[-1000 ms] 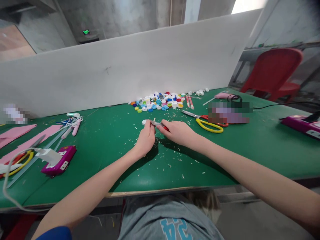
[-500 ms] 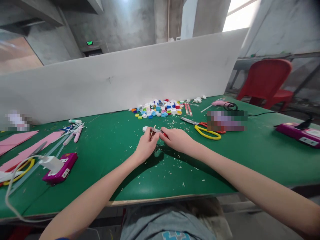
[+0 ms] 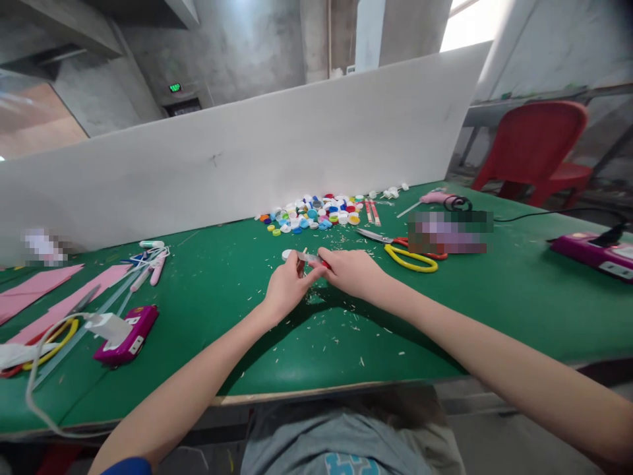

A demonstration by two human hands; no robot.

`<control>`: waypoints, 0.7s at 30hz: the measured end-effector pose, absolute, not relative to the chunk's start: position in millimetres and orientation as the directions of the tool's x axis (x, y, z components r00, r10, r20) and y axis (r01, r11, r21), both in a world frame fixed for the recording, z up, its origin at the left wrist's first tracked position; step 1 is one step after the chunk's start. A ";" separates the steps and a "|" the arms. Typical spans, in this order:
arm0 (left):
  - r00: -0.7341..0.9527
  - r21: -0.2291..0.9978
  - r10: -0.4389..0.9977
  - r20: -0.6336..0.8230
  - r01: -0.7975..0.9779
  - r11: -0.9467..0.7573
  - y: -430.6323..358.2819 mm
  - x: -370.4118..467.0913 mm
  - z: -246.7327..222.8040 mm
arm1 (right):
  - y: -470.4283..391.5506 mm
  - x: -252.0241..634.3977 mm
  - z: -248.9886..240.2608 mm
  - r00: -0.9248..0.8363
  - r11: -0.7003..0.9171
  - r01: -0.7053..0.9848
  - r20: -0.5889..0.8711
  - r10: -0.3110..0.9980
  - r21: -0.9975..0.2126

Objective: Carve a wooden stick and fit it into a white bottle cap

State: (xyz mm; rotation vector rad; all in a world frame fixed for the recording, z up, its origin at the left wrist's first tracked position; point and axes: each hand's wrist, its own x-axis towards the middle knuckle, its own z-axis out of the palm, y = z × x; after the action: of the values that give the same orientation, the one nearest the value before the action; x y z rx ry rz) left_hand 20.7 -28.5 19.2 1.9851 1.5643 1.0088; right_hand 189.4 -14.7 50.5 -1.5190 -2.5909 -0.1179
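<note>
My left hand (image 3: 289,285) is closed around a small pale stick (image 3: 305,251). A white bottle cap (image 3: 286,254) shows just beyond its fingers and seems to be on the far end of that stick, though the fingers hide the join. My right hand (image 3: 353,269) is wrapped round the red handle of a knife (image 3: 310,258), whose blade points left and lies against or close by the stick. The left thumb reaches right, close to the knife handle. Thin pale shavings (image 3: 332,315) are scattered on the green table (image 3: 217,290) below both hands.
Colourful bottle caps (image 3: 312,214) are piled by the white partition (image 3: 222,165). Scissors (image 3: 410,257) and a pink glue gun (image 3: 438,197) lie to the right. On the left are a purple power strip (image 3: 129,336), pink sheets (image 3: 37,289) and another pair of scissors (image 3: 62,336).
The knife has shifted slightly right along the stick, and the left thumb now stretches further toward its handle. The view has tilted a little.
</note>
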 end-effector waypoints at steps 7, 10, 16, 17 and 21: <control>0.056 0.696 0.961 0.271 0.679 -0.236 -33.0 26.4 22.6 | -12.6 189.5 47.3 -0.444 0.447 0.894 0.155 0.882 0.021; 0.025 0.697 0.968 0.251 0.689 -0.199 -32.8 29.5 20.8 | -10.3 188.9 44.7 -0.438 0.437 0.899 0.134 0.889 0.037; 0.015 0.653 0.965 0.260 0.734 -0.188 -30.9 29.1 16.3 | -12.0 185.7 46.8 -0.379 0.376 0.925 0.121 0.917 0.049; 0.023 0.623 0.961 0.277 0.757 -0.198 -31.7 28.3 16.4 | -11.4 187.1 47.0 -0.343 0.339 0.939 0.133 0.930 0.052; 0.063 0.542 0.940 0.335 0.803 -0.247 -37.8 25.0 19.9 | -2.9 199.5 43.7 -0.323 0.308 0.945 0.166 0.932 0.111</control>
State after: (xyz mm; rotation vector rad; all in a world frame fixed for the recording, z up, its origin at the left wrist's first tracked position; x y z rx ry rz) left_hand 25.0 -37.8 19.9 2.1241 1.7798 0.9464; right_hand 199.5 -2.9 43.7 -1.7842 -2.4826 -0.2889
